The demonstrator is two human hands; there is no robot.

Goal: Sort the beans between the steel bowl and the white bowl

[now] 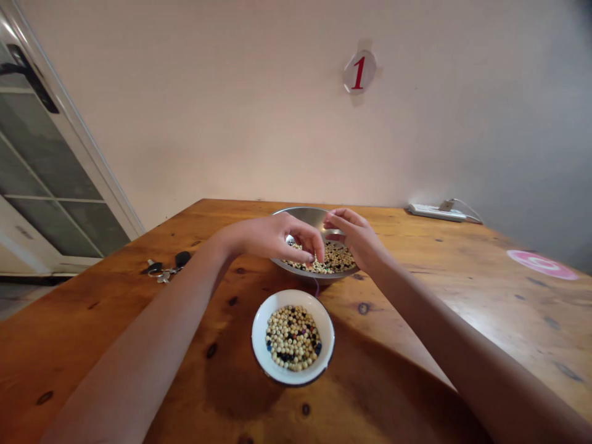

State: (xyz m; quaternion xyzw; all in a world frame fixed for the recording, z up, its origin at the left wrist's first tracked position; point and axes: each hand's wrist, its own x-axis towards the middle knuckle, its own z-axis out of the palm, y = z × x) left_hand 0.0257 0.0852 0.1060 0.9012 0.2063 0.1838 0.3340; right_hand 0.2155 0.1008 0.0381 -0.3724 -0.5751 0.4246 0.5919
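Observation:
My left hand (289, 237) is over the left side of a wide metal bowl (308, 214). Its fingers are curled, with thumb and forefinger close together; anything between them is too small to make out. Over the bowl's right side is my right hand (354, 233), its fingertips drawn together near the far rim, and what they may pinch does not show. Many cream and black beads (337, 256) lie inside the metal bowl. Closer to me stands a white dish (259, 338) with similar beads (293, 339), a few of them coloured. A thin purple strand (317, 287) shows between the two vessels.
Keys (164, 272) with a black fob lie on the wooden table (398, 382) at left. A white power strip (437, 213) with a plug and cord sits at the back right, near a pink round sticker (542, 264). A wall closes off the far edge.

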